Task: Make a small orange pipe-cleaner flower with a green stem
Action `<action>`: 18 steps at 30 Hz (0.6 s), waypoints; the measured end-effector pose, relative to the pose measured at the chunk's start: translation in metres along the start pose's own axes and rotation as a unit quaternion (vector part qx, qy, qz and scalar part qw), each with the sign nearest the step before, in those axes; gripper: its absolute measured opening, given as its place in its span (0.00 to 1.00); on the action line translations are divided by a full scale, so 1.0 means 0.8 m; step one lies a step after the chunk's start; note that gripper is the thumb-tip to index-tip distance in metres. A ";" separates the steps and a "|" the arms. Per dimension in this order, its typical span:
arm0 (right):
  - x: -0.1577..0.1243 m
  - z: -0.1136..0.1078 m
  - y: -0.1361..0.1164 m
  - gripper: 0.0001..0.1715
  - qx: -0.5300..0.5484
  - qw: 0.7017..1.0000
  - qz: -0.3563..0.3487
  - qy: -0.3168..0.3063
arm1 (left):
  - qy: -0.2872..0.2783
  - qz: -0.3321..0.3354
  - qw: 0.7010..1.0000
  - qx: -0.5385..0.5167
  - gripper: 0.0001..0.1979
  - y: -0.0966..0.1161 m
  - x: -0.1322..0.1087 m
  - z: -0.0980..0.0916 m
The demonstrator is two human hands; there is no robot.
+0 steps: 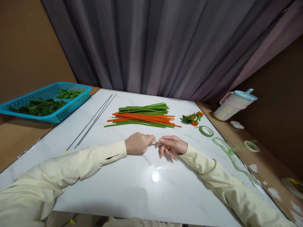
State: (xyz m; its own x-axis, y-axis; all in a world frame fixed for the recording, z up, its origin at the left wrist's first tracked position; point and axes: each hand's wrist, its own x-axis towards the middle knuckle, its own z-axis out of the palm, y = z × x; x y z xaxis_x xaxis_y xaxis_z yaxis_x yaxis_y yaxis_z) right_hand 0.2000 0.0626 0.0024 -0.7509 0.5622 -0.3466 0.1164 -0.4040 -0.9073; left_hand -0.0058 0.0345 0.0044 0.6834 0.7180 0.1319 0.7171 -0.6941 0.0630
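Observation:
My left hand (139,143) is closed in a fist over the middle of the white table (113,183). Between its thumb and forefinger it grips one end of a short, thin, pale piece (156,141), whose kind I cannot make out. The other end is pinched by the thumb and forefinger of my right hand (174,145), its other fingers loosely curled below. Just beyond my hands lie green pipe cleaners (144,109) and orange pipe cleaners (144,118) in bundles. To the right is a small cluster of green and orange pipe-cleaner pieces (194,119).
Thin dark wires (94,121) lie at left, near a blue basket (56,118) of green looped pieces (42,107). At right are a green tape roll (206,131), a loose light green ribbon (233,157), another roll (251,146) and a lidded tumbler (229,105). Grey curtains (142,47) hang behind.

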 end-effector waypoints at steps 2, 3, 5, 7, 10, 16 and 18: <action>0.000 0.000 0.000 0.22 0.000 1.000 0.003 0.000 | -0.003 -0.001 1.000 0.003 0.09 0.000 0.000 -0.001; 0.000 0.000 0.000 0.22 0.000 1.000 0.005 -0.001 | -0.006 -0.001 1.000 0.004 0.10 0.000 0.000 -0.002; 0.000 0.000 0.000 0.22 0.002 1.000 0.003 -0.001 | -0.011 -0.002 1.000 0.005 0.10 0.001 0.000 -0.003; 0.000 0.000 0.000 0.21 0.005 1.000 0.000 -0.004 | -0.016 -0.001 1.000 0.004 0.09 0.001 0.000 -0.003; 0.000 0.000 -0.001 0.21 0.005 1.000 0.000 -0.007 | -0.022 -0.004 1.000 -0.001 0.09 0.002 0.000 -0.004; 0.000 0.000 0.000 0.20 0.002 1.000 -0.003 -0.011 | -0.024 -0.001 1.000 -0.006 0.08 0.002 0.000 -0.005; 0.000 0.000 0.000 0.20 0.001 1.000 -0.001 -0.011 | -0.025 -0.001 1.000 -0.007 0.08 0.002 0.001 -0.005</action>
State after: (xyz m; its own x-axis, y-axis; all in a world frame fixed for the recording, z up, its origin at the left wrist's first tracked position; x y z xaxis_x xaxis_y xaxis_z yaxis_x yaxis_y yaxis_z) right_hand 0.2001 0.0623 0.0027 -0.7651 0.5474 -0.3391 0.1133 -0.4039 -0.9077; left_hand -0.0051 0.0338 0.0088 0.6889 0.7203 0.0813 0.7162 -0.6937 0.0765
